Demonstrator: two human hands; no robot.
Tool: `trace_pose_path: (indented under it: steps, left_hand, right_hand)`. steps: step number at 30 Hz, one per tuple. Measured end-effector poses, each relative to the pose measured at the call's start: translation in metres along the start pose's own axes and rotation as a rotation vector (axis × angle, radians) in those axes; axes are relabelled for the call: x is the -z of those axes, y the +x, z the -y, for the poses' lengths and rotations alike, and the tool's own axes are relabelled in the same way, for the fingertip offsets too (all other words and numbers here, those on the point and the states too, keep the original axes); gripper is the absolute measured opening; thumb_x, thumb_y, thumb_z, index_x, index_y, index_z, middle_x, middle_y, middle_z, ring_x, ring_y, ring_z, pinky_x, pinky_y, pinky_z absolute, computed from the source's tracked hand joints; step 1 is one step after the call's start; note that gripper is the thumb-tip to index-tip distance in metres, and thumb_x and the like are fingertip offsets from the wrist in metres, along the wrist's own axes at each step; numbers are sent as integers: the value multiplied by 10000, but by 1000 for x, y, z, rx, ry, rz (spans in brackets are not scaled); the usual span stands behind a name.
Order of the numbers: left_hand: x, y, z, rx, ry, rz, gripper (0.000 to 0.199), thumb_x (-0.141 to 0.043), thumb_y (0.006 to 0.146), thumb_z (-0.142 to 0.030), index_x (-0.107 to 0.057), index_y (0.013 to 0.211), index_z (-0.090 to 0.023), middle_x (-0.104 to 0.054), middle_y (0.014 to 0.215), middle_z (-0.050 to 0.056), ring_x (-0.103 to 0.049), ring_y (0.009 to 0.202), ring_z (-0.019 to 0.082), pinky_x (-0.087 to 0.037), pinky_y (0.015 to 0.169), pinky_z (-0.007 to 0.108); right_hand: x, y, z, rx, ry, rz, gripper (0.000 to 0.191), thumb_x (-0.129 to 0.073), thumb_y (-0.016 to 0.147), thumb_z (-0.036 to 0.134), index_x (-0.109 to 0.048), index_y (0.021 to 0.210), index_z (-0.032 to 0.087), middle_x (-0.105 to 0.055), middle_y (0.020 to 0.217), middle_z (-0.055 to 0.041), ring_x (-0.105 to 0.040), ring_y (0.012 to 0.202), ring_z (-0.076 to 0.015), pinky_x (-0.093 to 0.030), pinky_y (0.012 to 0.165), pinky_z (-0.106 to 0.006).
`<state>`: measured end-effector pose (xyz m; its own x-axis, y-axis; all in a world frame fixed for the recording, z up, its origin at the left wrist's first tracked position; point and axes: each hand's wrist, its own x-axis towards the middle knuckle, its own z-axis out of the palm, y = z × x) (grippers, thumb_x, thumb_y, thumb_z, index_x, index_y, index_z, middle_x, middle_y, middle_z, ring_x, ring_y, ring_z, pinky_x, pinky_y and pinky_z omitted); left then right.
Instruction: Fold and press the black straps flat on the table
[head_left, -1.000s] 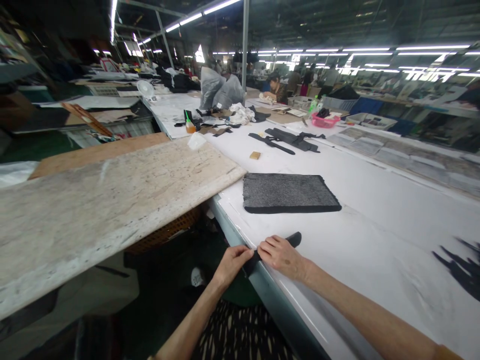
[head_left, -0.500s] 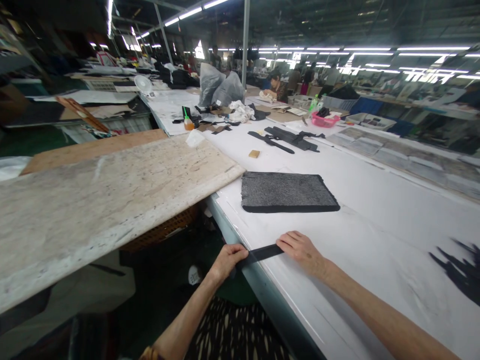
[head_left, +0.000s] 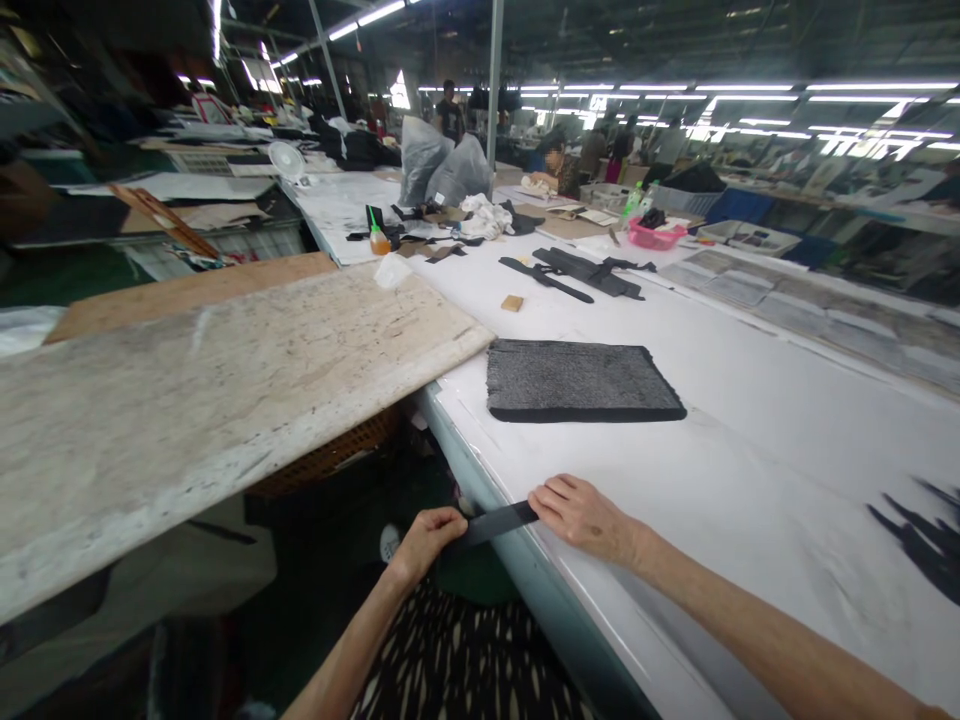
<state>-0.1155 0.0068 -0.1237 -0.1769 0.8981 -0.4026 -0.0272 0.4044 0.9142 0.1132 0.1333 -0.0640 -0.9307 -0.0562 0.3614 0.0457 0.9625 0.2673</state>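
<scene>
A narrow black fabric strip [head_left: 496,522] stretches between my two hands across the edge of the white table [head_left: 757,400]. My left hand [head_left: 431,535] pinches its left end, out past the table edge. Over the tabletop, my right hand [head_left: 581,515] has its fingers closed on the other end. Beyond my hands lies a dark grey rectangular stack [head_left: 585,382] with a black front edge; it looks like many thin strips laid side by side. More black strips [head_left: 919,540] lie loose at the right, partly cut off by the frame.
A worn, stained board [head_left: 225,380] reaches over the table's left corner. Farther back are a small tan block [head_left: 512,303], dark fabric pieces [head_left: 585,272], a bottle of orange liquid [head_left: 379,238], a pink basket [head_left: 656,235] and grey plastic bags [head_left: 450,170]. A co-worker [head_left: 559,170] sits behind.
Both hands have moved left and slightly down with the strip, my left hand farther out from the table edge. The grey stack stays in place on the table.
</scene>
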Motion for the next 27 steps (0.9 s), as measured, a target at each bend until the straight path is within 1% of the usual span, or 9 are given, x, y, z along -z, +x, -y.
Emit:
trace_pose_path:
  steps: [3, 7, 11, 16, 21, 27]
  left_hand:
    - [-1, 3, 1, -2, 21, -3, 312, -633, 604, -453, -600, 578, -143, -466, 524, -31, -373, 551, 111, -275, 537, 239]
    - [-1, 7, 6, 25, 19, -19, 333, -640, 584, -478, -595, 570, -148, -463, 511, -33, -376, 538, 112, -278, 530, 241]
    - [3, 3, 7, 19, 20, -37, 345, -645, 585, -490, -588, 560, -151, -461, 508, -35, -382, 534, 112, -283, 538, 241]
    - [10, -12, -2, 30, 58, -59, 300, -625, 616, -452, -589, 558, -161, -459, 520, -41, -380, 537, 102, -288, 550, 227]
    - [14, -20, -9, 39, 60, -50, 352, -639, 619, -499, -580, 563, -156, -469, 519, -35, -391, 541, 111, -299, 550, 229]
    - [15, -30, -14, 52, 58, -54, 380, -662, 603, -520, -568, 569, -154, -466, 532, -34, -384, 551, 113, -311, 541, 232]
  right_hand:
    - [0, -2, 0, -20, -7, -9, 176, -423, 887, 44, -590, 905, 98, -586, 857, -56, -475, 755, -154, -385, 661, -301]
    - [0, 6, 3, 22, -3, 23, 151, -448, 882, 65, -591, 924, 93, -579, 866, -55, -470, 739, -155, -387, 643, -300]
    - [1, 9, 4, 31, 7, 33, 149, -445, 888, 81, -586, 934, 89, -575, 883, -59, -472, 739, -155, -393, 637, -298]
    - [4, -8, 1, -47, -57, 54, 196, -408, 874, 17, -584, 924, 89, -581, 901, -71, -489, 784, -163, -407, 668, -302]
    - [7, -25, -1, -136, -117, 125, 224, -401, 852, 4, -584, 953, 86, -573, 905, -74, -489, 782, -175, -424, 661, -307]
    - [4, -28, 4, -253, -149, 166, 204, -441, 828, 2, -588, 928, 103, -548, 860, -61, -482, 751, -171, -426, 634, -298]
